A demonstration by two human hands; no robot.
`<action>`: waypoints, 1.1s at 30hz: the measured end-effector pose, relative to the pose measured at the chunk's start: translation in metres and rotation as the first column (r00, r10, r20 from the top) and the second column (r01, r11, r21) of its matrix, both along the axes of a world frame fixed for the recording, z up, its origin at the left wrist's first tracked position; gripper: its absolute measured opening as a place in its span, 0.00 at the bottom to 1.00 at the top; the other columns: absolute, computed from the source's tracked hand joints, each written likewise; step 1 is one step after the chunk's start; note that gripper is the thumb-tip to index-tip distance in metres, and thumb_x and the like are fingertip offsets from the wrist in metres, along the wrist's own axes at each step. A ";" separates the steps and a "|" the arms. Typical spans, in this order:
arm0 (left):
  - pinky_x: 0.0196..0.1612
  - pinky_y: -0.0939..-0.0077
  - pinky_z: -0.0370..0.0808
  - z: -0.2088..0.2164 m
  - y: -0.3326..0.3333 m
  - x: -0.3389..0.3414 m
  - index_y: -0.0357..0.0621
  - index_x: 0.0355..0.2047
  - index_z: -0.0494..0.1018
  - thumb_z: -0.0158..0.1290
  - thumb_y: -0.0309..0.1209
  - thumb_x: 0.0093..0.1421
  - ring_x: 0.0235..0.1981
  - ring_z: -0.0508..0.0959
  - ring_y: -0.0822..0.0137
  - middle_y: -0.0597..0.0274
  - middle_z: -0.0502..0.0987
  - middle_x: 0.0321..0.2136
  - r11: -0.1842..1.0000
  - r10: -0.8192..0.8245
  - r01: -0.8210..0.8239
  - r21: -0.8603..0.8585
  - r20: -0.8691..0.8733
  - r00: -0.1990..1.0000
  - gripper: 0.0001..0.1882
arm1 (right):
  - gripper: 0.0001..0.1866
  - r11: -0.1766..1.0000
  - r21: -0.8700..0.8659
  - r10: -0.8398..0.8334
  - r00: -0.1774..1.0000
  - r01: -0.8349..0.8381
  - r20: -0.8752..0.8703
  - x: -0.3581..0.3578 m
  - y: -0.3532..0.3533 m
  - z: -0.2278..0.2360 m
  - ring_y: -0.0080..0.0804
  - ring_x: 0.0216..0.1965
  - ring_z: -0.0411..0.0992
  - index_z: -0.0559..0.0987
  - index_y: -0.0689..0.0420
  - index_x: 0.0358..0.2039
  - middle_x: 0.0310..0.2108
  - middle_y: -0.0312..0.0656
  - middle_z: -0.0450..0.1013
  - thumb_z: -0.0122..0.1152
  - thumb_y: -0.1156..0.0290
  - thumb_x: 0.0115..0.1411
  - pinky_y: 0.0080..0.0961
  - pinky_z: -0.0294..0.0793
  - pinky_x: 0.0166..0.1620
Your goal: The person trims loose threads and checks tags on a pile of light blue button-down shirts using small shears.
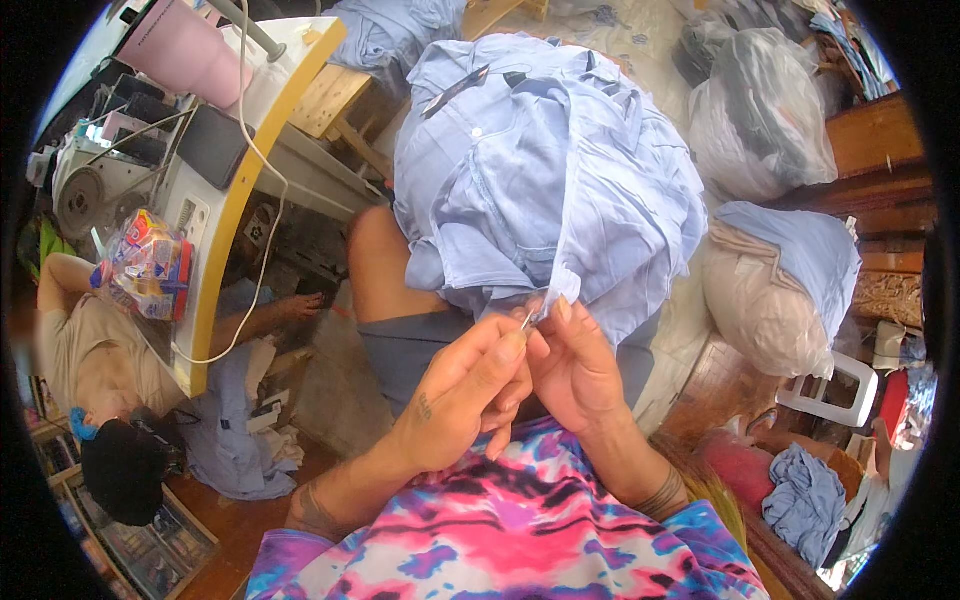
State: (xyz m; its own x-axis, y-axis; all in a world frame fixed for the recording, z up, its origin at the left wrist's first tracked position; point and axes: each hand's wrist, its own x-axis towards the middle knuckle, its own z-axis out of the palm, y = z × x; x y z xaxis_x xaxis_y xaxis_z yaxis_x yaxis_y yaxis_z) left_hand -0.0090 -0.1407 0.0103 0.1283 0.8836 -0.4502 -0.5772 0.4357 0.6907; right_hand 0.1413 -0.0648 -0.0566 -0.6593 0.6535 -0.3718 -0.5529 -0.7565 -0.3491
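A large heap of light blue garments (520, 170) rests over my lap, with dark tags near its top. From it a narrow light blue fabric edge (565, 285) runs down to my fingers. My right hand (580, 375) is closed, pinching the end of that edge between thumb and fingers. Right beside it, my left hand (465, 385) is closed in a pinch on a small thin, shiny sliver (527, 320), whose kind I cannot make out. The fingertips of both hands nearly touch, and the sliver meets the cloth there.
A white table (225, 215) with a yellow edge stands at left, bearing a pink tumbler (190, 50), a colourful packet (150, 265) and a white cable (285, 185). Another person (110, 340) is beyond it. Stuffed plastic bags (765, 120) and a white stool (835, 390) are at right.
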 end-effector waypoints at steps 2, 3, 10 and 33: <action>0.17 0.80 0.72 -0.002 0.000 0.000 0.39 0.51 0.68 0.41 0.48 0.78 0.18 0.60 0.80 0.69 0.63 0.25 1.000 0.012 -0.012 -0.003 0.028 1.000 0.22 | 0.09 1.000 -0.005 -0.008 1.000 0.008 0.018 -0.001 0.001 0.000 0.26 0.46 0.76 0.79 0.54 0.48 0.44 0.37 0.79 0.59 0.65 0.73 0.28 0.75 0.54; 0.17 0.80 0.72 -0.002 0.000 -0.001 0.39 0.51 0.68 0.41 0.48 0.78 0.18 0.60 0.81 0.69 0.63 0.24 1.000 0.010 -0.010 -0.011 0.033 0.999 0.22 | 0.09 1.000 -0.007 -0.013 0.999 0.014 0.031 -0.002 0.001 0.002 0.26 0.45 0.75 0.79 0.54 0.47 0.44 0.37 0.79 0.60 0.64 0.73 0.27 0.74 0.53; 0.16 0.79 0.73 -0.002 0.004 -0.006 0.38 0.51 0.68 0.39 0.51 0.77 0.16 0.60 0.80 0.67 0.63 0.23 0.999 -0.017 0.019 -0.041 0.054 0.998 0.26 | 0.10 0.999 0.048 -0.006 0.999 0.004 0.054 -0.006 0.003 0.002 0.22 0.36 0.68 0.79 0.55 0.47 0.41 0.35 0.77 0.60 0.63 0.73 0.24 0.71 0.45; 0.14 0.80 0.69 -0.007 0.011 0.004 0.42 0.51 0.62 0.44 0.48 0.76 0.14 0.60 0.80 0.66 0.65 0.21 0.993 0.109 -0.114 -0.029 -0.139 0.984 0.21 | 0.10 0.993 0.121 -0.004 0.991 -0.012 0.135 -0.004 0.009 -0.007 0.27 0.43 0.77 0.81 0.60 0.49 0.43 0.40 0.81 0.63 0.71 0.70 0.30 0.76 0.50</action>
State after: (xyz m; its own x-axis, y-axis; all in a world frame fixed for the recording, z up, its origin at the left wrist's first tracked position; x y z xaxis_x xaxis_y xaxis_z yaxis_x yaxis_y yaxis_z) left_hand -0.0047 -0.1295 0.0032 -0.0355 0.8715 -0.4892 -0.5245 0.4004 0.7514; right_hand 0.1378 -0.0558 -0.0634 -0.6113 0.6967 -0.3754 -0.4919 -0.7060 -0.5094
